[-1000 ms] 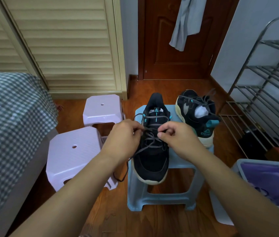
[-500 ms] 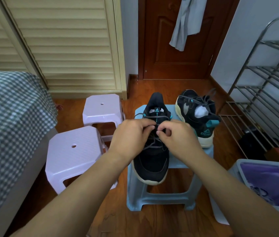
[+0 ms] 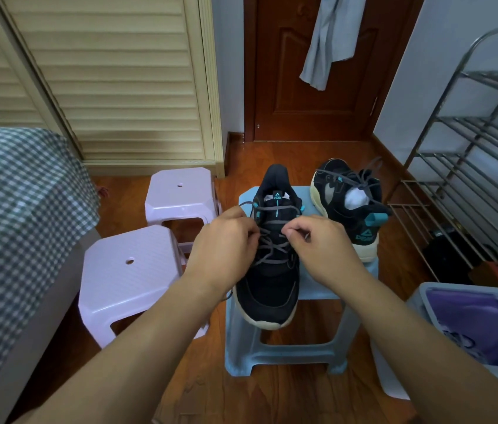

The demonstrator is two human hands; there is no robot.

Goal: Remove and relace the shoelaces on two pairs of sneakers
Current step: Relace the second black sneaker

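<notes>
A: Where is the shoe being laced?

B: The near sneaker (image 3: pixel 267 270) stands on the blue stool (image 3: pixel 284 356), toe toward the camera, tongue pointing far; its grey lace (image 3: pixel 273 244) crosses over the tongue in several rows, the top row running between two teal eyelets.

A: And the hands?

B: The left hand (image 3: pixel 224 246) sits at the shoe's left side, fingers curled in and pinching the lace there; the right hand (image 3: pixel 318 243) sits at the right side, thumb and forefinger pinched on the lace near the middle rows; both hover just over the tongue, close together but not touching.

A: Any loose lace?

B: A strand trails down past the left wrist, off the stool's left edge; where it ends I cannot tell.

A: The other shoe?

B: The second sneaker (image 3: pixel 351 206) lies on the far right of the same stool, tipped on its side, heel toward the camera, its lace slack across the opening.

A: Around them?

B: Two lilac stools (image 3: pixel 131 280) to the left; a checked bed (image 3: pixel 12 209) at the far left; a metal rack (image 3: pixel 470 154) on the right; a wooden door (image 3: pixel 287 71) far behind.
</notes>
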